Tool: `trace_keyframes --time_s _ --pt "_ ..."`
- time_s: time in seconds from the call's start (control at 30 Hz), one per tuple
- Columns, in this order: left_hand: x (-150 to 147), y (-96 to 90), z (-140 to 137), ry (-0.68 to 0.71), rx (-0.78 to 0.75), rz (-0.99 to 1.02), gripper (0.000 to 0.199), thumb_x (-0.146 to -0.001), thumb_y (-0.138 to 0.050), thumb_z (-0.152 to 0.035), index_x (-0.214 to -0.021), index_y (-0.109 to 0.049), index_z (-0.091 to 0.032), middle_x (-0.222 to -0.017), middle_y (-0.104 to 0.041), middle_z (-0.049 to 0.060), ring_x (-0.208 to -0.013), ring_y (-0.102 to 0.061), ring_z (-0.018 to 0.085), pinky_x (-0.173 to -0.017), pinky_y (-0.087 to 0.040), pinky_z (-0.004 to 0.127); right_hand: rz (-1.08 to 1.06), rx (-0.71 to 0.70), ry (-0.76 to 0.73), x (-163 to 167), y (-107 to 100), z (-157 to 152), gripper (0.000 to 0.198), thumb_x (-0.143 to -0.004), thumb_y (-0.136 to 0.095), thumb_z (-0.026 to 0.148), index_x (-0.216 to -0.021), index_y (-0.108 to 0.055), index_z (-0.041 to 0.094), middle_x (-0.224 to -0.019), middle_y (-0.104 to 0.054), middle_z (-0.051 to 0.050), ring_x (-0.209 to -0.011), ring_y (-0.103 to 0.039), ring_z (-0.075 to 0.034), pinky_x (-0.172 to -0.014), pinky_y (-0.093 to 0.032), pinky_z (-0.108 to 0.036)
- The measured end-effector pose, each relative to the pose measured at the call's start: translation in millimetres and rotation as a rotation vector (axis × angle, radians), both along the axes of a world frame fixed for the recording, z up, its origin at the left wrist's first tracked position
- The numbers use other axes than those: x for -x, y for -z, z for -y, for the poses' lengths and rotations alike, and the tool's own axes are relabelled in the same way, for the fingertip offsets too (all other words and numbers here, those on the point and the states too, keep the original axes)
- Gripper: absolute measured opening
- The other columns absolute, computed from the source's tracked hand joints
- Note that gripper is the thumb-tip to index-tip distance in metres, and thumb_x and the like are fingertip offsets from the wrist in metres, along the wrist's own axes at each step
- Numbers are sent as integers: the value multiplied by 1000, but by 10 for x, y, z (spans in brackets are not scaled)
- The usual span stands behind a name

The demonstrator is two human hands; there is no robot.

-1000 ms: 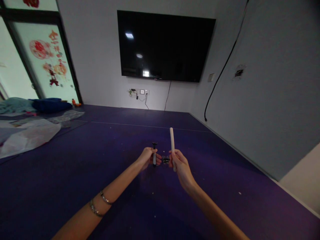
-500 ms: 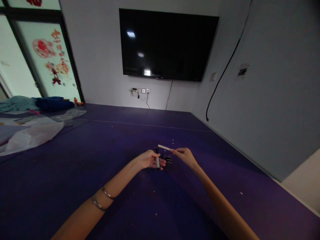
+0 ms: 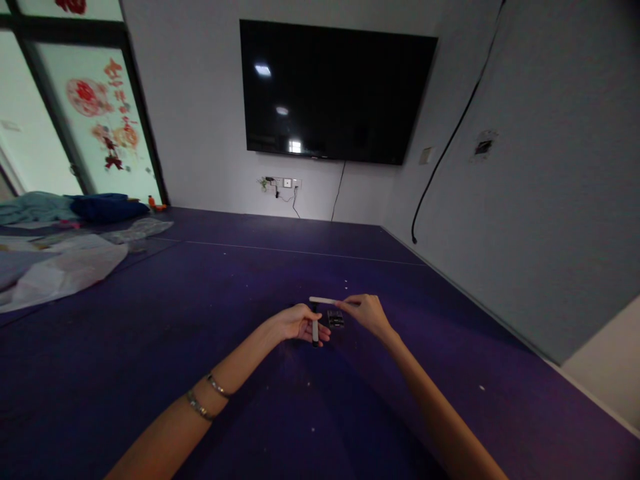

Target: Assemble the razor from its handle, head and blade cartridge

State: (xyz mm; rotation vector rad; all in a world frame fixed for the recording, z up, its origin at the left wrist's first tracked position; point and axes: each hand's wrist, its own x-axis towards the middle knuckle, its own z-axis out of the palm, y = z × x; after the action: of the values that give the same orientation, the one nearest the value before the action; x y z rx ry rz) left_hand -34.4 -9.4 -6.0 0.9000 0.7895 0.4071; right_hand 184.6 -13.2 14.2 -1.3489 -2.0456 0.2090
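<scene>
My left hand (image 3: 299, 323) is closed around a razor (image 3: 315, 331) with a grey handle and black ends, held upright; the thumb presses on it and the other fingers curl loosely behind. Between thumb and fingertips, my right hand (image 3: 367, 312) pinches a pale, flat, narrow stick (image 3: 323, 301). The stick lies level, its free end at the razor's dark head, which it partly covers; whether they touch I cannot tell. Just right of the left fingertips, a small dark case (image 3: 335, 319) with clear parts rests on the purple surface (image 3: 280, 413).
White plastic sheets (image 3: 75, 267) and folded cloths (image 3: 105, 207) lie at the far left. A large television (image 3: 340, 93) hangs on the wall ahead. A black cable (image 3: 450, 137) dangles on the right. Small white scraps dot the surface.
The pale stick has swung nearly level and moved left and slightly down, over the razor's head. My left hand has barely moved.
</scene>
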Motion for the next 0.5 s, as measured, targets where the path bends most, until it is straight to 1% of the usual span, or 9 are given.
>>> trace_keyframes --time_s 0.1,0.23,0.37,0.5 --pt "10 13 -7 45 -24 -1 25 -84 -43 -20 -77 -61 -4 -79 -69 18 -71 -67 23 -72 -49 39 9 2 -2 21 -2 -19 40 -76 -49 57 -73 -74 26 -66 -71 -2 -60 -62 -17 -60 -38 -24" --pt "16 -24 4 69 -61 -8 23 -84 -45 -21 -75 -60 -6 -79 -69 16 -71 -67 23 -71 -49 38 -4 -26 39 -20 14 -42 38 -75 -51 57 -74 -74 26 -67 -71 -2 -63 -63 -18 -61 -39 -25" --pt "-10 -90 18 73 -107 3 21 -84 -47 -22 -74 -58 -8 -75 -69 15 -67 -67 22 -69 -49 38 -47 16 27 -88 36 -63 41 -74 -52 57 -74 -74 23 -63 -70 -3 -59 -61 -18 -55 -37 -25" --pt "-40 -132 34 75 -124 24 19 -83 -49 -23 -74 -57 -8 -73 -69 15 -65 -67 21 -69 -49 38 -100 39 4 -135 43 -79 42 -74 -52 56 -75 -75 20 -61 -68 -3 -57 -59 -17 -55 -38 -25"
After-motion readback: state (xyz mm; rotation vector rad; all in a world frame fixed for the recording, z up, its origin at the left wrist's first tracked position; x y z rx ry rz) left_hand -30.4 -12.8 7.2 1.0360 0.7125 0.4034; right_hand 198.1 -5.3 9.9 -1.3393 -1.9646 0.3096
